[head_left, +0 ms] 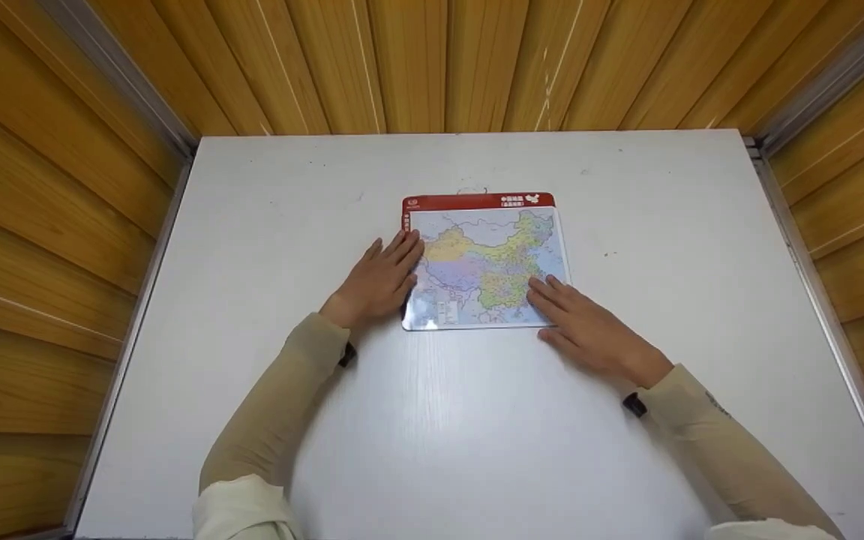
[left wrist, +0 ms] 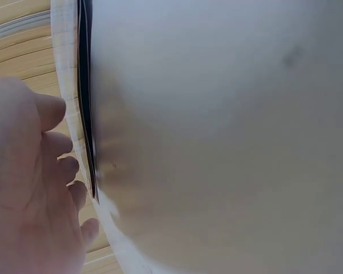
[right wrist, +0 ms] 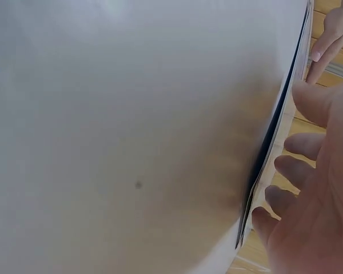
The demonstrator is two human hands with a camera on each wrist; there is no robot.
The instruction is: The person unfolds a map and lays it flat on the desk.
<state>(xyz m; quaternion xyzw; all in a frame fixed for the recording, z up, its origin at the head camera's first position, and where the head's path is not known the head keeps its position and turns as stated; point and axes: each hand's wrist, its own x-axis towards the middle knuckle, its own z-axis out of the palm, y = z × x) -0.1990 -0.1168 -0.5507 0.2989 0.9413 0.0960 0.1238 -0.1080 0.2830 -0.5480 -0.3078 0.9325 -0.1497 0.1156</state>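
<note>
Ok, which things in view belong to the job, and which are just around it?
In the job:
- map board
- left hand, at its left edge
- right hand, at its lower right corner

Just around:
- white table
- wood-panelled walls

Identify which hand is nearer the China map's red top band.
The left hand, at the left edge of the China map; the right hand lies farther from its red top band, by the lower right corner.

Close-fitting tan sleeves (head_left: 274,409), pale outer fabric (head_left: 243,508), black wrist pieces (head_left: 348,355).
</note>
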